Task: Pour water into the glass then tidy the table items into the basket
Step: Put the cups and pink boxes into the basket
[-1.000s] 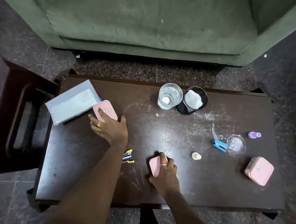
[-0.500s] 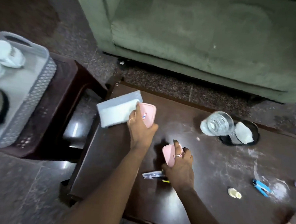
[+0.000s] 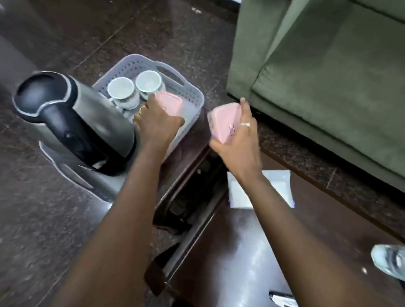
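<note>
A grey perforated basket [image 3: 190,91] stands on a dark side stool to the left of the table. Two white cups [image 3: 120,89] sit at its far end and a steel kettle [image 3: 80,119] with a black handle fills its near end. My left hand [image 3: 158,124] holds a pink box [image 3: 170,102] down inside the basket beside the cups. My right hand [image 3: 239,141] grips a second pink box [image 3: 223,125] in the air just right of the basket's rim. The water glass [image 3: 394,261] shows blurred at the right edge, on the dark table [image 3: 232,262].
A green sofa [image 3: 331,78] stands right behind the table. A white packet [image 3: 275,188] lies at the table's left end under my right forearm. Some pens [image 3: 285,300] rest near the table's front edge. Dark stone floor surrounds the stool.
Both hands lifted a pink box each off the table and carried them left. My view swung left with them, so the basket and kettle are now in the middle.
</note>
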### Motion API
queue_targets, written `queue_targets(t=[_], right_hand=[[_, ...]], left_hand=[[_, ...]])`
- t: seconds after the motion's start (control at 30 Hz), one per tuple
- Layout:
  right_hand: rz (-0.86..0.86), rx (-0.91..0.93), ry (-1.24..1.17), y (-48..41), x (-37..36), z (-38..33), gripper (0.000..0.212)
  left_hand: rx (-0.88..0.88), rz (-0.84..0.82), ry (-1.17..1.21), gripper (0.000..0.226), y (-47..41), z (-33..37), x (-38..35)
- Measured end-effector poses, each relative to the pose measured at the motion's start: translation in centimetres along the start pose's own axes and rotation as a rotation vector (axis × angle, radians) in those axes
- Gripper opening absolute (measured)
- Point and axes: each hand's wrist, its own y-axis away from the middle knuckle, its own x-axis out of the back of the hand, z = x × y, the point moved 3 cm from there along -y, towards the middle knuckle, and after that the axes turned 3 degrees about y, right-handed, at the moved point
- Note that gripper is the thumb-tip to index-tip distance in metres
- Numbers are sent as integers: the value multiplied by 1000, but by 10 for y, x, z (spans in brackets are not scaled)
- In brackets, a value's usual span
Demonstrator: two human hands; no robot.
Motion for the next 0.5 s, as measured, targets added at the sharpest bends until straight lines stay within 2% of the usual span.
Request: queue_targets(t=[0.1,0.2,0.27,0.4,0.5], right_hand=[[-23,98,-18,-34,-29,-50,100],[-87,136,30,-58,-59,-81,97],[-115,140,158,-71,-78,-89,94],[-168,79,407,-91,-106,-84,84],[-211,20,494,-98,-118,-73,80]], left_hand=[[33,-117,-60,74,-36,-24,3],[-106,-188,-223,53,-51,-26,-7],[-161,-199,-270,42,-58,-27,-14],[-78,-242,-283,47,-74,-42,-31],[-12,-183,-228,49,-80,-49,-34]])
